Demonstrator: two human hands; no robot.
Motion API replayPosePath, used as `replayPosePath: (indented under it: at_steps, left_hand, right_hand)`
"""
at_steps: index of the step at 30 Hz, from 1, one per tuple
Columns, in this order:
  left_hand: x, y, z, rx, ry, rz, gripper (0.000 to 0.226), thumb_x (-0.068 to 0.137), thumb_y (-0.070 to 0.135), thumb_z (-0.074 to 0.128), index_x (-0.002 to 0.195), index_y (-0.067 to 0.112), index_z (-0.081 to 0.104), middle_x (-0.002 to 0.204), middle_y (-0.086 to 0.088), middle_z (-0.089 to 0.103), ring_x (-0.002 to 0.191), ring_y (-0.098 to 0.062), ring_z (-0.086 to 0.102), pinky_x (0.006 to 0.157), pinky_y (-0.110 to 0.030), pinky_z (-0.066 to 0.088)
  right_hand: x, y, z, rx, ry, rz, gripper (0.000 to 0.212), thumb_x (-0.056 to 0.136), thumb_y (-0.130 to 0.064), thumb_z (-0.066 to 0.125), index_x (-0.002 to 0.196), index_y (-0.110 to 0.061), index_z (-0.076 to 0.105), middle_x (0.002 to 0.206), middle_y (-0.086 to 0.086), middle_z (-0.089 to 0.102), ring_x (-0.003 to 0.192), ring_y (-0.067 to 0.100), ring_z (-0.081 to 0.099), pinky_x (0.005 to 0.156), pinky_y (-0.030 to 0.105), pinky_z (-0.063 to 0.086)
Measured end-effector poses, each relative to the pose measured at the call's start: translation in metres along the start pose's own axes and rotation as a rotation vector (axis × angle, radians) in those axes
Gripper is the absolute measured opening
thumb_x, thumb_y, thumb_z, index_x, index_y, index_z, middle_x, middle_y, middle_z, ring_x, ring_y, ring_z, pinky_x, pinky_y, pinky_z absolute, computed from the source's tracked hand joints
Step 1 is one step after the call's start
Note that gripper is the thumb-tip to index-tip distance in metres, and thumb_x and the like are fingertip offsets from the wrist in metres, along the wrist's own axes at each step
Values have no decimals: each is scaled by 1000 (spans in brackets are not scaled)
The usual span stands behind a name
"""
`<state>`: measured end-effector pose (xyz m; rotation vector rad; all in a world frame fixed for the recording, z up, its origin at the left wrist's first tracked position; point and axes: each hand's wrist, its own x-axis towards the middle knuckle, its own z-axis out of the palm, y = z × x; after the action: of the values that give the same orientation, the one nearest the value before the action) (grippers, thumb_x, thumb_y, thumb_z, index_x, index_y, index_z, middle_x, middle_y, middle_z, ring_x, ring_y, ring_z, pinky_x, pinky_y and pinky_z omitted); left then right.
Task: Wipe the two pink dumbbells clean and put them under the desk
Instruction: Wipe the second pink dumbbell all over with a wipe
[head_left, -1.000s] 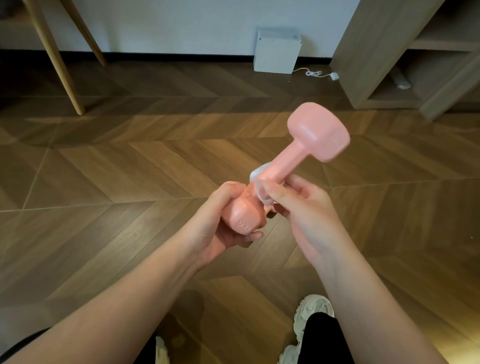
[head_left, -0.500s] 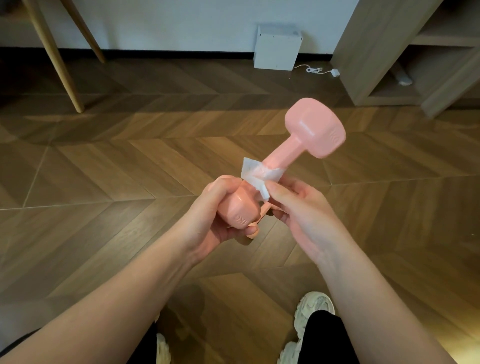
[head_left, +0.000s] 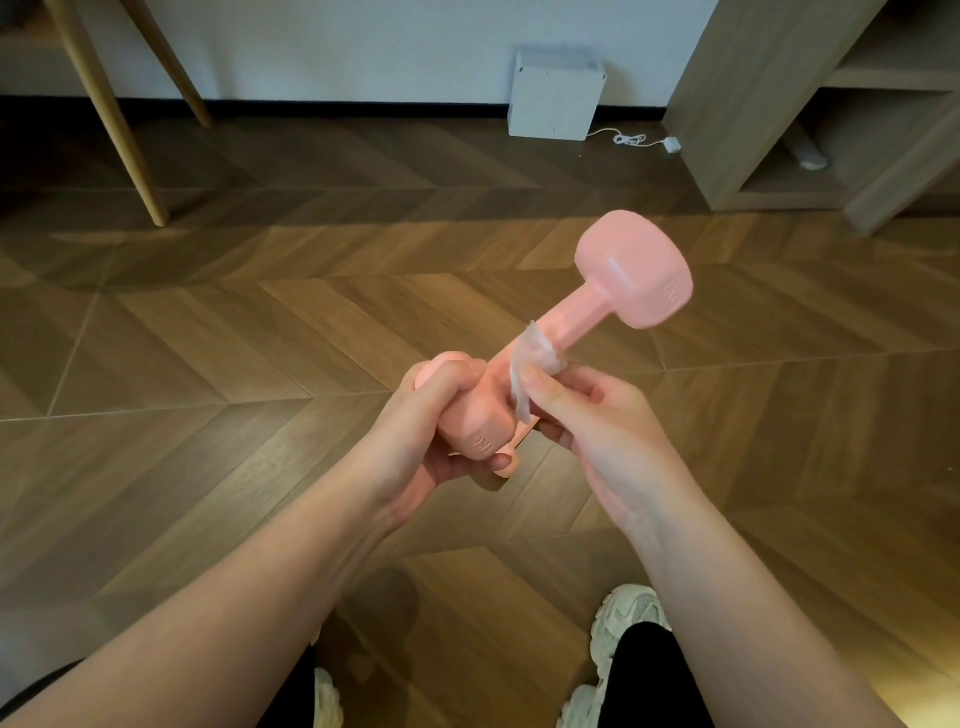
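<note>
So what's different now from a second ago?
The right-hand grip has rubbed the white wipe round the handle of the pink dumbbell; more of the wipe shows now. The left-hand grip still holds the lower head, and the dumbbell still points up to the right.

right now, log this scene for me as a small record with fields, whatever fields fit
left grip: holds the near head of the pink dumbbell, fingers curled round it
right grip: pinches a white wipe against the dumbbell's handle
dumbbell pose: in the air, tilted, far head up and to the right
task stage: wipe on the handle, dumbbell not yet put away
background: wooden floor, white box at the wall, cable beside it, shelf unit at right
</note>
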<state>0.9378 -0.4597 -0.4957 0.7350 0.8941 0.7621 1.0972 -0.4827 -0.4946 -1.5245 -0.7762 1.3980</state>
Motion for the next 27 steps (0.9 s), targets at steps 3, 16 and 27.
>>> replayPosePath:
  at_steps: [3, 16, 27]
  left_hand:
    - [1, -3, 0, -9, 67, -28, 41, 78, 32, 61, 111, 9, 53, 85, -13, 68, 76, -35, 55, 70, -45, 52]
    - [3, -11, -1, -7, 79, -101, 80, 60, 43, 72, 128, 8, 49, 98, -16, 64, 73, -25, 63, 67, -43, 57]
    - [3, -5, 0, -21, 143, -70, 52, 74, 33, 64, 119, 12, 49, 79, -9, 70, 74, -34, 59, 73, -50, 50]
  right_hand:
    - [0, 0, 3, 59, 98, -4, 46, 69, -54, 77, 95, -15, 76, 99, 16, 72, 94, 26, 65, 87, 40, 52]
    - [-9, -10, 16, 438, 64, 21, 46, 76, -52, 60, 112, -24, 67, 110, -1, 74, 97, 14, 68, 73, 28, 52]
    - [-1, -11, 0, 72, 117, -13, 42, 87, -58, 55, 99, -22, 73, 103, -2, 74, 106, 15, 65, 99, 37, 46]
